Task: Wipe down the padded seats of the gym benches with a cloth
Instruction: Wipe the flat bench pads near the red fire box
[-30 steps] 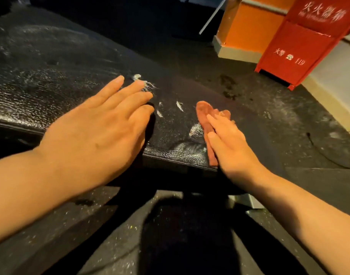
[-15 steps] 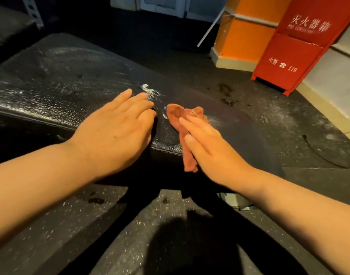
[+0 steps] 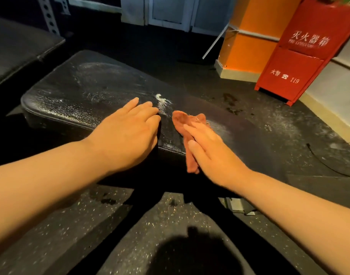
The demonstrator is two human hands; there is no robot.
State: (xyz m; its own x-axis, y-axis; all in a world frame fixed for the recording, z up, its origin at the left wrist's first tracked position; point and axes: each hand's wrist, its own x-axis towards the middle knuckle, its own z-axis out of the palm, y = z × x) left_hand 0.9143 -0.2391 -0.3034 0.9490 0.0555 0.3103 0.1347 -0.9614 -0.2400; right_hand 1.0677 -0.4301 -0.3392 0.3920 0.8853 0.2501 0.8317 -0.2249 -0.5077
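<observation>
Seat (image 3: 90,92): one in use, black, padded; white residue over its left and middle, a thick streak beside the left hand (image 3: 128,133); the strip right of the cloth (image 3: 185,124) looks cleaner, possibly only shadow; most wiping judged left to do. Cloth: one, rust-coloured, on the seat's near edge, its tail hanging over. Hands: two; left flat, fingers straight, resting on the seat; right hand (image 3: 210,151) flat, pressing the cloth down. Second seat (image 3: 17,48): far left, untouched. Red box (image 3: 309,56): one.

A gym: padded bench (image 3: 86,92); speckled rubber floor (image 3: 170,235); perforated rack upright (image 3: 49,14)
</observation>
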